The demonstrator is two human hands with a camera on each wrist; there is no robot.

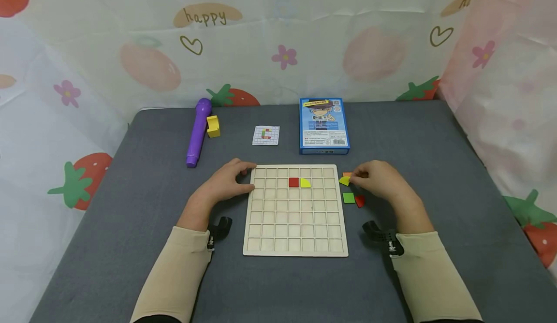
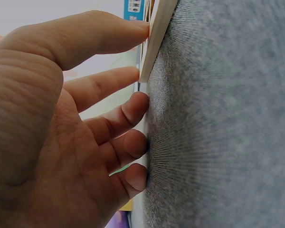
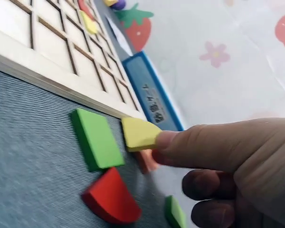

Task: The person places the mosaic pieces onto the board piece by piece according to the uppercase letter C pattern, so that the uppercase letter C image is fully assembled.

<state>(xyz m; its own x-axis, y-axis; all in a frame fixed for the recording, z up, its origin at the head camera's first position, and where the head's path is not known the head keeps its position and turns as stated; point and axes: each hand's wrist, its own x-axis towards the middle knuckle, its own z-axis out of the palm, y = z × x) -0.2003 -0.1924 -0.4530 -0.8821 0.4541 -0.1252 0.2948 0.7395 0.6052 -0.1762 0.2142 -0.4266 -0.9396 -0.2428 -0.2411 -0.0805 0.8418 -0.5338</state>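
The right hand (image 1: 383,183) sits right of centre in the head view, just off the upper right corner of the wooden grid board (image 1: 296,250). Its thumb and fingers are pinched on a yellow quarter-round piece (image 1: 344,181), which lies at the fingertips on the hand's board side, between the hand and the board's right edge; in the right wrist view the same piece (image 3: 138,133) is at the tip of the extended finger. The board lies to the left of this hand, so the right hand is the nearer one to the loose pieces.

Just below the held piece a green square (image 1: 348,198) and a red quarter-round (image 1: 359,200) lie on the grey cloth, and an orange piece (image 1: 346,174) peeks out above it. On the board, a red square (image 1: 293,182) and a yellow quarter-round (image 1: 306,183) fill two adjoining cells in the second row.

The left hand (image 1: 226,183) rests open, fingers relaxed, touching the board's upper left edge.

Toward the top of the frame lie a blue box (image 1: 324,125), a pattern card (image 1: 266,135) and a purple toy microphone (image 1: 197,132).
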